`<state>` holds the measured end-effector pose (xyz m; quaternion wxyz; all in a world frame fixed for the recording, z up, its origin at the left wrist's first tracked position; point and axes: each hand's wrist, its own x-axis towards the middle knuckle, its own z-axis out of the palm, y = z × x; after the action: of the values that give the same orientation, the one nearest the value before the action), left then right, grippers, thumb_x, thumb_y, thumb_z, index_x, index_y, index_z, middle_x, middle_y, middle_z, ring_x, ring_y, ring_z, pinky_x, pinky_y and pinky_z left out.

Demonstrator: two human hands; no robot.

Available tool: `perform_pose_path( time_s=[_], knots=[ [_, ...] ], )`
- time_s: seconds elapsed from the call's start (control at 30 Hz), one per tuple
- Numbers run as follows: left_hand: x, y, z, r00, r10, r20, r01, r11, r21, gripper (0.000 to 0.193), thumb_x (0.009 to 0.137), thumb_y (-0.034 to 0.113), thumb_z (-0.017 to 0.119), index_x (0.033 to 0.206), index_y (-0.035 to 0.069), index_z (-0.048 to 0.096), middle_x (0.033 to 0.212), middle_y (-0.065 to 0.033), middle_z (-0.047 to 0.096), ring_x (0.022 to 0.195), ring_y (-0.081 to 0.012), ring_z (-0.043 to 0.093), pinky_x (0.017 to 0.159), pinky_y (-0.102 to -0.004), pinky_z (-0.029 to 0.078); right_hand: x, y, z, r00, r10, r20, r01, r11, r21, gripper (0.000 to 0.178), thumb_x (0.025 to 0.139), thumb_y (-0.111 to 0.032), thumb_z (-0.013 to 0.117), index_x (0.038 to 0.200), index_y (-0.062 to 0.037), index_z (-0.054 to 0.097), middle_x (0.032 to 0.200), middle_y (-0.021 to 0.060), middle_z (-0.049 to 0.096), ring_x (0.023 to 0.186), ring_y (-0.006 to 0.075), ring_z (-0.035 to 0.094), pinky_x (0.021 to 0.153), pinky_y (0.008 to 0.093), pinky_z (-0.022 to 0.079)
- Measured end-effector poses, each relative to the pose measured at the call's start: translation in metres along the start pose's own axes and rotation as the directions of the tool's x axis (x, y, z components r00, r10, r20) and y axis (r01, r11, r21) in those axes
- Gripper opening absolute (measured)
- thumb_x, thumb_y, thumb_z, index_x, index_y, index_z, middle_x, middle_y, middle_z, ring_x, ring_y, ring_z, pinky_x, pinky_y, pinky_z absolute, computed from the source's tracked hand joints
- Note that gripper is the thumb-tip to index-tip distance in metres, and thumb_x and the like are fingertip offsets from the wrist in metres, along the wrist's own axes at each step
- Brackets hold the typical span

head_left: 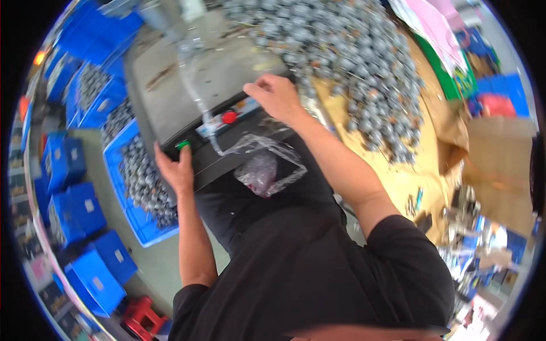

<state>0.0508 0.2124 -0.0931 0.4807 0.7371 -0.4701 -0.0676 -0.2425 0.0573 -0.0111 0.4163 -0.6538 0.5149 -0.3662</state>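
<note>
A machine with a flat metal top (187, 74) and a dark front stands before me. My left hand (177, 170) is at its front left corner, thumb on a green button (182, 145), fingers apart along the side. Over the front right part of the top is my right hand (278, 99), its fingers curled together; anything in them is too small to tell. A red button (229, 117) sits on the front panel between my hands. A clear plastic strip (196, 94) runs down across the machine to a clear bag (259, 173) with reddish contents by my lap.
Small grey rounded parts (369, 62) lie heaped on the yellowish tabletop (392, 184) at the right. A blue crate (136, 221) of similar parts stands left of my legs. More blue bins (77, 210) and a red stool (143, 318) are farther left. Cardboard (497, 170) stands at the far right.
</note>
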Motion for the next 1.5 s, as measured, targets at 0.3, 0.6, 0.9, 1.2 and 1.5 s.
perform_pose_path(
  time_s=[0.3, 0.6, 0.9, 1.2, 1.5],
  knots=[
    [-0.002, 0.019, 0.007, 0.996, 0.09, 0.019, -0.086, 0.984, -0.156, 0.06, 0.09, 0.016, 0.076, 0.14, -0.006, 0.049, 0.129, -0.0161, 0.062, 0.116, -0.0232, 0.058, 0.104, -0.0342, 0.043, -0.021, -0.004, -0.055, 0.995, -0.098, 0.035, 0.102, 0.988, -0.116, 0.033, 0.083, -0.035, 0.076, 0.093, -0.0028, 0.073, 0.081, 0.0081, 0.072, 0.075, 0.0181, 0.069, 0.072, 0.0326, 0.054],
    [0.003, 0.031, 0.006, 0.992, 0.119, 0.043, -0.107, 0.972, -0.209, 0.057, 0.09, 0.014, 0.074, 0.138, -0.006, 0.051, 0.129, -0.0168, 0.062, 0.114, -0.0247, 0.059, 0.104, -0.0351, 0.042, -0.043, 0.005, -0.329, 0.855, -0.1, -0.509, -0.368, 0.574, -0.731, 0.057, 0.089, -0.058, 0.065, 0.107, -0.0042, 0.074, 0.09, 0.017, 0.074, 0.085, 0.0305, 0.072, 0.081, 0.0418, 0.054],
    [0.003, 0.018, 0.0, 0.993, -0.018, 0.118, 0.048, 0.964, -0.26, 0.065, 0.09, 0.016, 0.075, 0.143, -0.006, 0.046, 0.134, -0.017, 0.059, 0.119, -0.0254, 0.057, 0.105, -0.0363, 0.043, -0.047, 0.019, -0.314, 0.902, 0.111, -0.417, -0.352, 0.747, -0.564, 0.057, 0.086, -0.047, 0.072, 0.122, -0.0036, 0.067, 0.092, 0.0159, 0.074, 0.081, 0.0279, 0.072, 0.074, 0.0384, 0.057],
    [0.07, 0.091, 0.021, 0.99, 0.058, 0.13, -0.052, 0.998, -0.047, 0.068, 0.093, 0.029, 0.072, 0.147, -0.003, 0.046, 0.134, -0.0195, 0.059, 0.108, -0.0259, 0.061, 0.089, -0.0352, 0.051, -0.019, -0.076, -0.362, 0.786, -0.072, -0.614, 0.095, 0.995, 0.005, 0.037, 0.086, -0.02, 0.073, 0.111, 0.0032, 0.059, 0.07, 0.0059, 0.062, 0.047, 0.0123, 0.055, 0.038, 0.0261, 0.041],
    [0.134, 0.128, 0.095, 0.895, -0.196, 0.401, 0.223, 0.974, -0.021, 0.053, 0.092, 0.048, 0.067, 0.109, -0.002, 0.07, 0.082, -0.0073, 0.066, 0.062, -0.0132, 0.054, 0.059, -0.0303, 0.043, -0.003, -0.135, -0.363, 0.842, -0.109, -0.528, 0.134, 0.991, 0.009, 0.032, 0.087, -0.027, 0.069, 0.1, 0.0013, 0.06, 0.077, 0.0071, 0.063, 0.05, 0.0162, 0.059, 0.04, 0.0294, 0.042]
  ],
)
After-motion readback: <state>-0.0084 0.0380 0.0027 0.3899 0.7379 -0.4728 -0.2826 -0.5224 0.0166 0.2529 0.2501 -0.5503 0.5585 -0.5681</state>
